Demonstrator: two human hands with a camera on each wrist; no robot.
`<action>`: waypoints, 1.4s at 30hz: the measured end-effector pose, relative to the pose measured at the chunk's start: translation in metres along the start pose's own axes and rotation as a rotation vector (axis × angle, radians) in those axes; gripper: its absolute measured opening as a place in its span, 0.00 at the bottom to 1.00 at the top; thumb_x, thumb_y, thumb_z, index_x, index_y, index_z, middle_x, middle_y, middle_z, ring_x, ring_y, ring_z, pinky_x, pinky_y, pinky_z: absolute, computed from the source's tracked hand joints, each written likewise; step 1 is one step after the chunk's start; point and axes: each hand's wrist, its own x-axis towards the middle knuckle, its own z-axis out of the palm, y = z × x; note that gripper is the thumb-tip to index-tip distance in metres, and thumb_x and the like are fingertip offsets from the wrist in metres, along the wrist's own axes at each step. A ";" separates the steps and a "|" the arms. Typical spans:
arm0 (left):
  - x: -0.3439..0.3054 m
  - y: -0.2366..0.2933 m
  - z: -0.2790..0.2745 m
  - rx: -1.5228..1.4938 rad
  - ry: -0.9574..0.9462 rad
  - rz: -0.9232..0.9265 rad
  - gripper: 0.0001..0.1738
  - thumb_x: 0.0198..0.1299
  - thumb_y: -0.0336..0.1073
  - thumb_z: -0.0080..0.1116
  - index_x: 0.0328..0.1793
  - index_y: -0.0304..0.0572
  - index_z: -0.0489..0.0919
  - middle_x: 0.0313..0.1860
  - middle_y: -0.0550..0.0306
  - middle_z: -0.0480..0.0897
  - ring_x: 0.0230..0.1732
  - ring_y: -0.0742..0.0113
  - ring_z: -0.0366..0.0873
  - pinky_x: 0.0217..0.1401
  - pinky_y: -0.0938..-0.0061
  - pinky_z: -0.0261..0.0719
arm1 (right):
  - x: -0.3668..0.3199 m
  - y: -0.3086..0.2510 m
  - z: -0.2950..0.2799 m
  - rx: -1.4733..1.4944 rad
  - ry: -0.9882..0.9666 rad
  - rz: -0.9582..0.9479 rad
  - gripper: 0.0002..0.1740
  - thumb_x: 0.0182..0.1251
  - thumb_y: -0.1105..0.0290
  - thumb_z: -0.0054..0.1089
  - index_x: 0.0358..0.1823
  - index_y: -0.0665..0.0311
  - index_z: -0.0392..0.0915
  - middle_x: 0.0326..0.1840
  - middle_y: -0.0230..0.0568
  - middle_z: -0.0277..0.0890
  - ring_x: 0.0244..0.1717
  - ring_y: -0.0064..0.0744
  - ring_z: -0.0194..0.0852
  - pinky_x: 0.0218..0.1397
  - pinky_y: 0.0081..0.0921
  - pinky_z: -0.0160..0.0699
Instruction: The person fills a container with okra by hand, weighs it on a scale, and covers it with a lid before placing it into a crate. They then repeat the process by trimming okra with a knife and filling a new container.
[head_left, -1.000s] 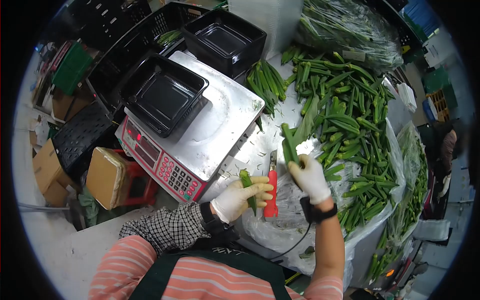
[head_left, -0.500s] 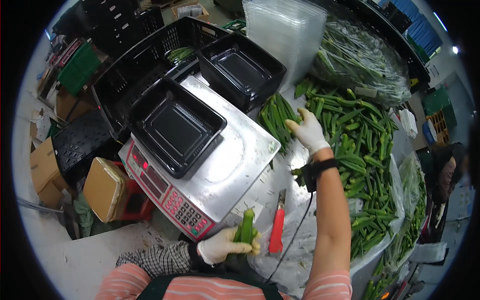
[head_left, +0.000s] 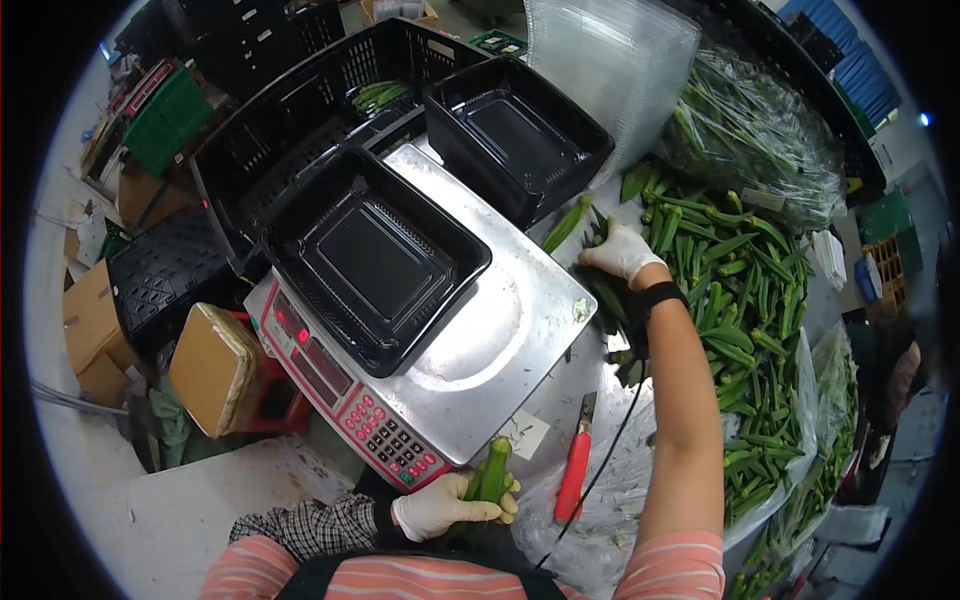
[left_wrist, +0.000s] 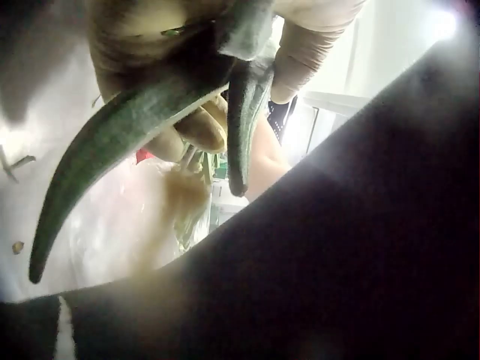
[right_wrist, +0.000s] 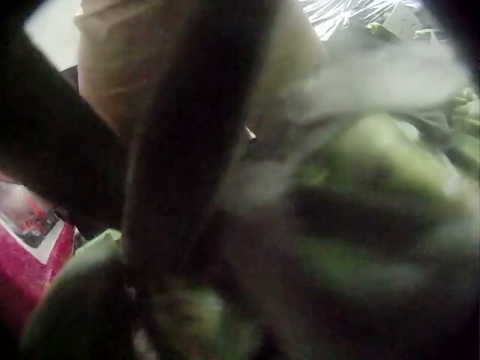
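My left hand (head_left: 450, 508), in a white glove, grips okra pods (head_left: 492, 472) low in front of the body. In the left wrist view, a long curved okra pod (left_wrist: 105, 150) and a shorter one stick out of the gloved fingers (left_wrist: 201, 129). At the right edge of the scale, my gloved right hand (head_left: 622, 252) reaches down with its fingers curled round a bunch of okra (head_left: 610, 292), partly hidden under the hand and wrist. Dark, blurred pods (right_wrist: 199, 127) fill much of the right wrist view. A single pod (head_left: 568, 222) lies just beyond the fingertips.
A black plastic tray (head_left: 455, 285) sits on the scale (head_left: 530, 335), with another black tray (head_left: 590, 170) behind it. A red-handled knife (head_left: 573, 475) lies on the table. Loose okra (head_left: 735, 270) is heaped on the right, beside clear containers (head_left: 610, 80). A black crate (head_left: 230, 180) stands behind.
My right hand has gone from near the knife, where it held a pod, up to the okra by the scale. The left hand moved lower and now holds more than one pod.
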 end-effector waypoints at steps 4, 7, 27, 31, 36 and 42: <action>0.000 0.000 0.001 0.021 -0.026 -0.006 0.25 0.57 0.26 0.55 0.61 0.30 0.64 0.48 0.54 0.76 0.52 0.64 0.74 0.59 0.71 0.67 | -0.048 0.038 0.011 0.120 0.026 -0.131 0.39 0.42 0.56 0.67 0.54 0.73 0.68 0.49 0.61 0.73 0.52 0.52 0.72 0.56 0.32 0.69; 0.002 -0.001 0.006 -0.018 -0.040 -0.005 0.25 0.57 0.27 0.55 0.60 0.30 0.64 0.47 0.54 0.77 0.51 0.63 0.75 0.58 0.71 0.69 | -0.088 0.058 0.017 0.280 -0.014 -0.003 0.30 0.47 0.64 0.66 0.52 0.71 0.69 0.44 0.54 0.76 0.45 0.45 0.76 0.51 0.30 0.71; 0.031 -0.015 0.048 -0.164 -0.044 -0.032 0.25 0.55 0.38 0.59 0.58 0.36 0.68 0.44 0.51 0.78 0.46 0.59 0.77 0.56 0.62 0.74 | -0.311 0.150 0.072 1.630 0.494 0.255 0.20 0.65 0.72 0.53 0.57 0.65 0.65 0.44 0.37 0.73 0.43 0.31 0.73 0.44 0.31 0.77; 0.030 -0.017 0.053 -0.142 -0.018 -0.023 0.26 0.55 0.38 0.59 0.59 0.36 0.68 0.45 0.50 0.78 0.46 0.58 0.78 0.55 0.63 0.75 | -0.345 0.158 0.062 1.600 0.590 0.398 0.20 0.68 0.65 0.50 0.57 0.66 0.66 0.48 0.41 0.73 0.47 0.34 0.73 0.47 0.37 0.76; 0.034 -0.020 0.058 -0.174 -0.068 -0.010 0.25 0.58 0.37 0.57 0.59 0.35 0.66 0.49 0.46 0.76 0.50 0.58 0.76 0.55 0.65 0.76 | -0.394 0.119 0.034 1.265 0.942 0.065 0.14 0.69 0.66 0.47 0.48 0.68 0.71 0.49 0.44 0.73 0.48 0.35 0.73 0.52 0.35 0.73; 0.037 -0.024 0.079 -0.280 -0.218 -0.173 0.27 0.58 0.37 0.55 0.63 0.37 0.65 0.54 0.49 0.75 0.54 0.61 0.74 0.59 0.64 0.71 | -0.399 0.022 0.058 0.295 0.536 -0.599 0.30 0.42 0.73 0.67 0.53 0.60 0.74 0.58 0.54 0.63 0.57 0.51 0.65 0.58 0.40 0.68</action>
